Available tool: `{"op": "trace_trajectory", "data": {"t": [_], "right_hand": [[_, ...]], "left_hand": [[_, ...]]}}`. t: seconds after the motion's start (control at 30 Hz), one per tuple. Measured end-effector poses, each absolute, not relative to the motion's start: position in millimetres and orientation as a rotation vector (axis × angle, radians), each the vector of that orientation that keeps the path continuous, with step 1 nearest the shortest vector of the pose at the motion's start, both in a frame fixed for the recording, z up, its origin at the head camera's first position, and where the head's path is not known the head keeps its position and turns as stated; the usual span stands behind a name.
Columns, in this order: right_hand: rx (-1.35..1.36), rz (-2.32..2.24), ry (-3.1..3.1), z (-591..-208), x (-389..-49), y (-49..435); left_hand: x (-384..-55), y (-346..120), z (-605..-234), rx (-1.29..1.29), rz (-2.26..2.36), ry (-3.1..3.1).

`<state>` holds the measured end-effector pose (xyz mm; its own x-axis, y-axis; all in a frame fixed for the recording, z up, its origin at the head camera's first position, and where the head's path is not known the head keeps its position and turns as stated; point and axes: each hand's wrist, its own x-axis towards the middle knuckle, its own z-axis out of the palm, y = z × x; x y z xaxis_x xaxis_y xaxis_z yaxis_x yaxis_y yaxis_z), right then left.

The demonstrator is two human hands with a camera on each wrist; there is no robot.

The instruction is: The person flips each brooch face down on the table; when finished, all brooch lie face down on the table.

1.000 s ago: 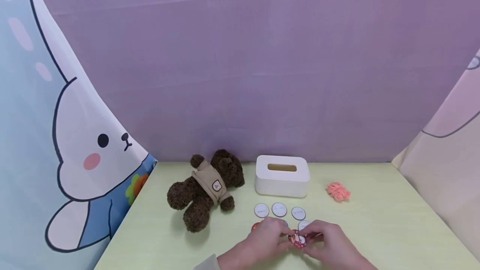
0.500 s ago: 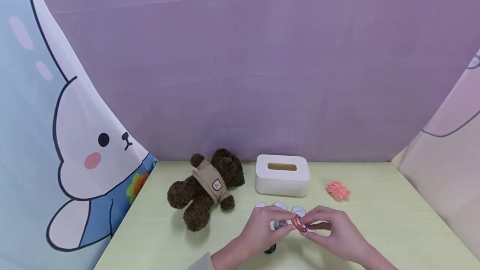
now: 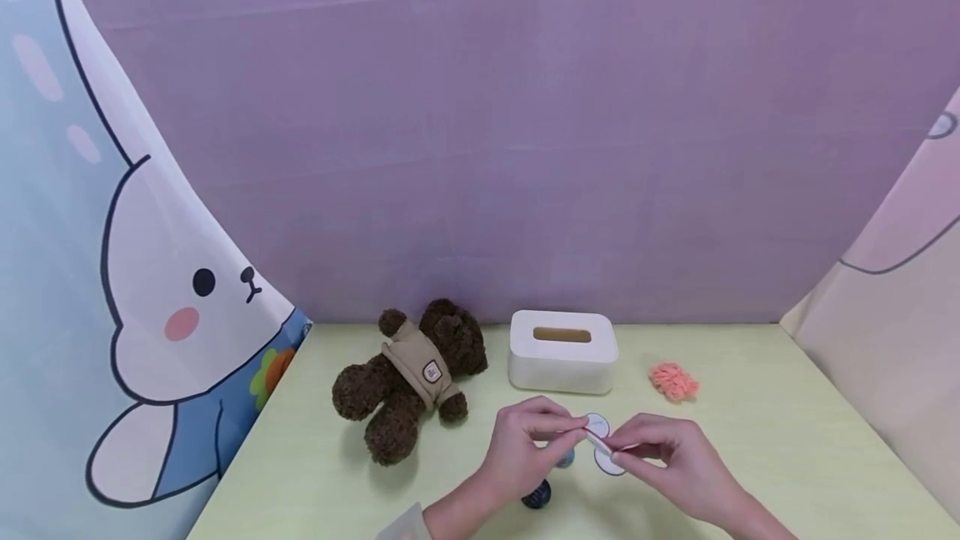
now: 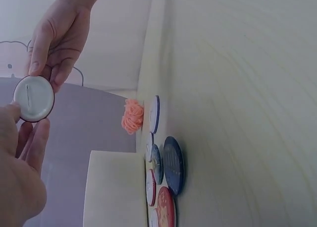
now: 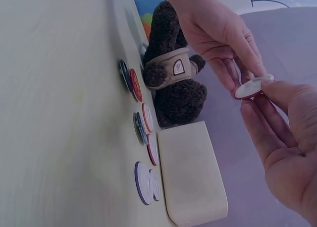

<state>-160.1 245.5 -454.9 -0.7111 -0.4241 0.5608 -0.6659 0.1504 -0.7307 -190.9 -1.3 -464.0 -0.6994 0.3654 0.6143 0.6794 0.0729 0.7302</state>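
Between both hands, clear of the table, is a red-edged pin badge. Its white back and pin face the left wrist camera. My left hand pinches one edge between thumb and fingers, while my right hand pinches the opposite edge. Below lie more badges: a dark blue one face up, a lighter blue one partly behind the left hand, and white-backed ones near the right fingers. A red badge shows in the left wrist view, hidden by the left hand in the head view.
A white tissue box stands behind the badges. To its left a brown teddy bear in a beige top lies on the pale green table. A pink yarn bundle sits to the right. A purple cloth hangs behind.
Both hands have raised the badge from close over the table. Its red printed face showed earlier; now it is turned nearly edge-on in the head view, with its white back showing.
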Motion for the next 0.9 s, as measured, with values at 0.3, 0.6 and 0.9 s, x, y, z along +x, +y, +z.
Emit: {"op": "trace_trajectory", "data": {"t": [0.3,0.6,0.9], "right_hand": [[0.932,1.593,-2.270,-451.8,-159.6,249.6],[0.907,1.686,-2.261,-452.0,-160.2,250.3],[0.882,1.687,-2.260,-456.1,-160.3,250.0]], "left_hand": [[-191.7,0.1,-463.7,-0.992,-1.977,-2.186],[-192.2,1.5,-466.7,-1.086,-2.121,-2.132],[-189.0,1.2,-466.5,-1.035,-2.308,-2.259]]}}
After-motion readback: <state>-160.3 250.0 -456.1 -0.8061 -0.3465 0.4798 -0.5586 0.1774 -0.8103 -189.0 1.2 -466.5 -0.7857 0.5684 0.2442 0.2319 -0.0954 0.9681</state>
